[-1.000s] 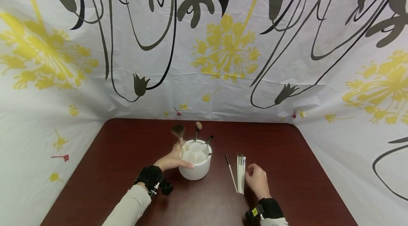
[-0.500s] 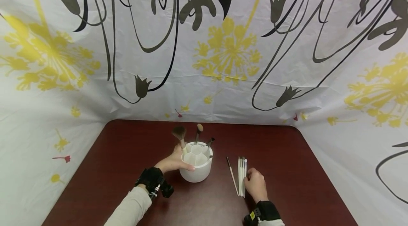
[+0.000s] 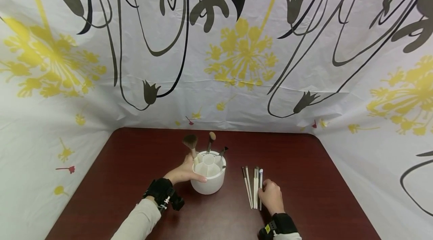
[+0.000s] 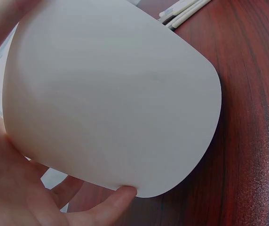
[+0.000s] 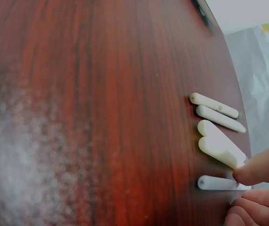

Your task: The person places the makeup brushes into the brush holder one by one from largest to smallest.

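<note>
My left hand [image 3: 185,172] grips a round white brush holder [image 3: 209,185] with divided compartments, its thumb along the near side. The holder's wall [image 4: 125,94] fills most of the left wrist view. A fluffy makeup brush [image 3: 190,141], a round-tipped brush [image 3: 211,136] and a small dark-tipped brush [image 3: 223,151] stand in it. On the table to its right, several slim pale-handled brushes [image 3: 255,189] lie roughly side by side. My right hand [image 3: 271,196] pinches the rightmost brush [image 5: 217,182] between thumb and fingers, a small gap separating it from the others.
The dark red wooden table [image 3: 203,221] has rounded far corners. A white cloth [image 3: 236,108] with yellow and grey flower prints hangs behind it and along both sides.
The brushes on the table have spread apart: one now lies beside the leftmost brush, and a gap shows left of the rightmost one. My left hand and the holder stay in place.
</note>
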`<act>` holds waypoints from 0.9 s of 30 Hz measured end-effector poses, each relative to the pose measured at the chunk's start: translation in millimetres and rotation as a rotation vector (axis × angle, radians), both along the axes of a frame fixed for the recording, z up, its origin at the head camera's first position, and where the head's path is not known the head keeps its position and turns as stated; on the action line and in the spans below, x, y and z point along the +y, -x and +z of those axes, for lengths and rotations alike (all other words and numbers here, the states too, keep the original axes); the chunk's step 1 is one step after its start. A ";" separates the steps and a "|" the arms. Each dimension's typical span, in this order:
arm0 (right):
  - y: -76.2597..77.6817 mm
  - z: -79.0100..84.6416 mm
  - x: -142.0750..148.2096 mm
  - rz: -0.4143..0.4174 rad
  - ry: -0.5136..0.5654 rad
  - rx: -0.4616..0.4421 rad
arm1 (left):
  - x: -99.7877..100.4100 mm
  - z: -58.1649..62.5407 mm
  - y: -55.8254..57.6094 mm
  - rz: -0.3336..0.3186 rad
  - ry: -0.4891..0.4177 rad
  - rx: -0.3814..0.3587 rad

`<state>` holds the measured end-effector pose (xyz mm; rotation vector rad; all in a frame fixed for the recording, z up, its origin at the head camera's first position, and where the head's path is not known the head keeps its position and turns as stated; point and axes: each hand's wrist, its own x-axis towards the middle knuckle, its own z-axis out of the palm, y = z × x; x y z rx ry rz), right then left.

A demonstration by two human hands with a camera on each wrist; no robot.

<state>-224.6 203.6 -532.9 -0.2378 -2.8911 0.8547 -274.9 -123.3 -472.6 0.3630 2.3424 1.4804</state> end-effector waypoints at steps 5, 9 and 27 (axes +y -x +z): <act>-0.9 2.0 -1.4 -0.006 -0.008 -0.024 | -0.4 1.5 -0.8 -0.004 -0.001 0.003; -0.5 1.9 -2.7 -0.012 -0.013 -0.029 | -0.3 2.3 -0.8 -0.001 0.003 0.003; 2.6 0.3 -6.0 -0.026 -0.009 0.010 | 0.6 -4.1 2.7 0.007 -0.025 0.014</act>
